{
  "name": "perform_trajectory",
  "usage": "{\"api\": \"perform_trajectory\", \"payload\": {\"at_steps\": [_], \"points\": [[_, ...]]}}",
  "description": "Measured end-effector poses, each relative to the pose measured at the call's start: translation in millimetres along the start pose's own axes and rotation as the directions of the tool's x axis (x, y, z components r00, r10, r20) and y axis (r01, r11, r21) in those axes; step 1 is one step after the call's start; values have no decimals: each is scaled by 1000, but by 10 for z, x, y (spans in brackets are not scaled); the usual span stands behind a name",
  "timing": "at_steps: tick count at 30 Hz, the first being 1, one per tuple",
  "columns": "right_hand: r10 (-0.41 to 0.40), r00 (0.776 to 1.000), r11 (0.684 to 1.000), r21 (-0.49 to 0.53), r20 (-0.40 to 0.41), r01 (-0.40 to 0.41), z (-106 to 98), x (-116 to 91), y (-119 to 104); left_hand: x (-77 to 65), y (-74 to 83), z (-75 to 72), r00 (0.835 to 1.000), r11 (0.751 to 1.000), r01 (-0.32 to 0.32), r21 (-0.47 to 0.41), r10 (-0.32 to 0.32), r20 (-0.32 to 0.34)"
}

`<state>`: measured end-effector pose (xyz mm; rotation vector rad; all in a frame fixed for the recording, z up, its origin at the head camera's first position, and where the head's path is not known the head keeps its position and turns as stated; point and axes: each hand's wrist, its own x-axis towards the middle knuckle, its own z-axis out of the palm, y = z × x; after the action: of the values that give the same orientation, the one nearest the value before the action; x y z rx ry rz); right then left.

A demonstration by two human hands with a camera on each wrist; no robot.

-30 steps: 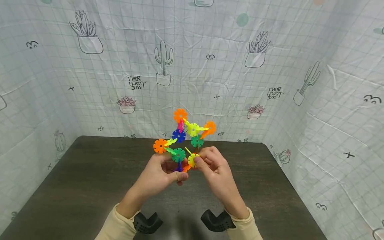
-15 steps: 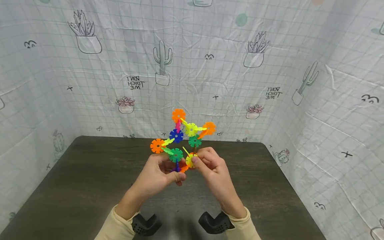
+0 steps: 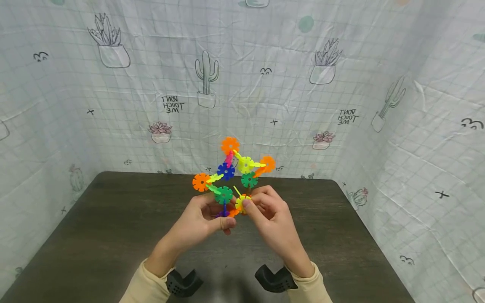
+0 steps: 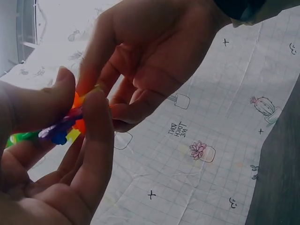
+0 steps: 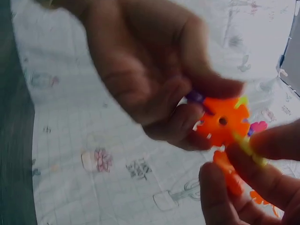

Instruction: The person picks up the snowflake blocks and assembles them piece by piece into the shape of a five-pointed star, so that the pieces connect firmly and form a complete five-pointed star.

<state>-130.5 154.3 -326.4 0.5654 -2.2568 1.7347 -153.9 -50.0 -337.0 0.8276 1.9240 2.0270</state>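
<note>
A star-like ring of linked plastic snowflake discs (image 3: 226, 171) stands up between the hands above the table. It has orange, yellow, green, blue and pink pieces. My left hand (image 3: 193, 221) pinches its lower left part, by a purple disc (image 4: 58, 129) and an orange one (image 5: 223, 121). Between thumb and fingers, my right hand (image 3: 276, 219) pinches a yellow disc (image 3: 241, 203) at the lower right of the ring. A thin yellow-green disc, seen edge-on, sticks up from that yellow disc. In the right wrist view the yellow disc (image 5: 248, 149) meets the orange disc's edge. Fingers hide part of the join.
The dark wooden table (image 3: 125, 235) lies under both hands. A white cloth (image 3: 242, 84) printed with cacti hangs around its back and sides. Black wrist mounts (image 3: 184, 283) jut inward from both sleeves.
Both hands keep their grips in nearly the same place. The ring has tipped slightly, its right orange disc a little lower and its left one a little higher.
</note>
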Motion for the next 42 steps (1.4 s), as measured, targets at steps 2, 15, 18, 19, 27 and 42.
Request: {"api": "perform_trajectory", "payload": {"at_steps": [2,15,18,19,27,42], "points": [[-30,1000,1000,9,-9,30,-9,-5,25,12,-8,-4,999,1000,-24,-12,24,24],[-103,984,994,18,-149,107,-10,-78,66,35,-23,-66,984,968,19,-249,26,174],[-117,973,993,2,-199,120,-19,-110,55,43,17,-52,984,942,59,-331,1,181],[-136,968,990,1,-212,139,-20,-120,55,49,23,-39,986,936,62,-347,-4,167],[-288,917,941,96,-275,324,2,-144,74,59,29,68,998,948,-7,-318,-16,-69],[18,962,914,394,-271,94,54,-171,-35,46,51,160,970,990,-118,-76,98,-224]]}}
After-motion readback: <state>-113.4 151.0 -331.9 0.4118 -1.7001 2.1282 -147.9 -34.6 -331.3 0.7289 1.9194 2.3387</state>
